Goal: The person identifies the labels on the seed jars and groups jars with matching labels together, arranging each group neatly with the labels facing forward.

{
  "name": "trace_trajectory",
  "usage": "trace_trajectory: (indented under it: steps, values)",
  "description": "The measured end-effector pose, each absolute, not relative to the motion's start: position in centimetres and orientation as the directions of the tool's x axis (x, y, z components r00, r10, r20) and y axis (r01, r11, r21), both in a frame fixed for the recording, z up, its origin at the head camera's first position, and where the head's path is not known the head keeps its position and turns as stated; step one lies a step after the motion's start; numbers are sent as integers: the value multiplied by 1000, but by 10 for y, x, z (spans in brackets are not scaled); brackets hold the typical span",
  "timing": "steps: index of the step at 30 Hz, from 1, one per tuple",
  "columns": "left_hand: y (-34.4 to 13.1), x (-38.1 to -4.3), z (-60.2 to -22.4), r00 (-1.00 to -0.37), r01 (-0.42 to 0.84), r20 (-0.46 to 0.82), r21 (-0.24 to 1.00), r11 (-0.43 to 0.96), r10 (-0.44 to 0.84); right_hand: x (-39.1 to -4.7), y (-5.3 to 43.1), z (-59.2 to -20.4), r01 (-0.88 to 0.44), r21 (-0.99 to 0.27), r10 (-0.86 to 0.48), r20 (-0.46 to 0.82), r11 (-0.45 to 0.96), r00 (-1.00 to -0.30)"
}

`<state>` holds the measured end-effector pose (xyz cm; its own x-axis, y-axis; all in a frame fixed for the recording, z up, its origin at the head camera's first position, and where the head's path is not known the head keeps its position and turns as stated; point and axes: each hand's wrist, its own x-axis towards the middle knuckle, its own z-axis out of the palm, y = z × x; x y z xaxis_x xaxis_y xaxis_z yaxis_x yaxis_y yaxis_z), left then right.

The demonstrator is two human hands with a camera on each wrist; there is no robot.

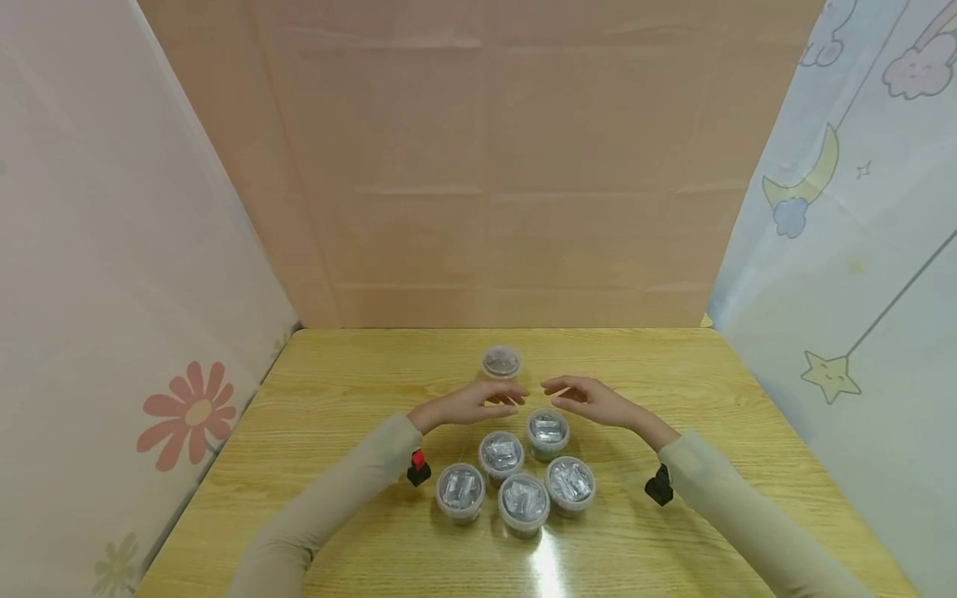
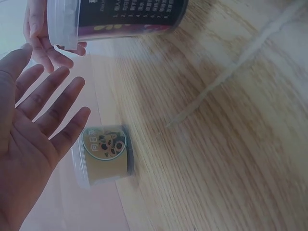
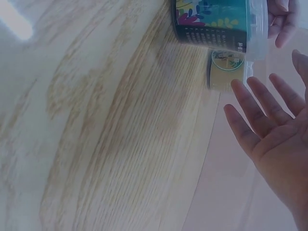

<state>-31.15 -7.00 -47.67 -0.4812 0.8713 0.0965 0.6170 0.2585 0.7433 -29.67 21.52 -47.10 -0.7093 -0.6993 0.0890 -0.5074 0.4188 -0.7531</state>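
My left hand hovers over the table with its fingers loosely extended and nothing in them. Just behind it stands a clear-lidded plastic tub with brownish contents and a tan sunflower label. My right hand faces it from the other side, fingers spread and relaxed, also holding nothing. Below and between the hands is another lidded tub with silver packets under its lid. Its side shows a teal and dark printed label in the right wrist view. The fingertips of both hands point toward each other across a small gap.
Several similar tubs with silver packets stand nearer the body: one tub by the left forearm, others in front, such as the left one and the right one. A wooden table meets a brown backdrop.
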Motion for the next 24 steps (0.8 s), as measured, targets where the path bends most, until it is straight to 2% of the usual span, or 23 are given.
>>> trace_trajectory:
  steps: [5,9,15,24]
  values:
    - [-68,-311,-477,-451,623,66,738,261,890,-286,212,-457,-496,-756,-710,61,426,-702]
    - [-66,-308,-477,-454,623,40,728,285,890,-278,209,-444,-501,-747,-718,46,437,-695]
    - [-63,-306,-479,-465,613,8,725,315,885,-286,219,-470,-504,-746,-713,56,435,-699]
    - [-61,-304,-482,-444,643,6,698,314,896,-282,223,-474,-457,-779,-723,6,430,-690]
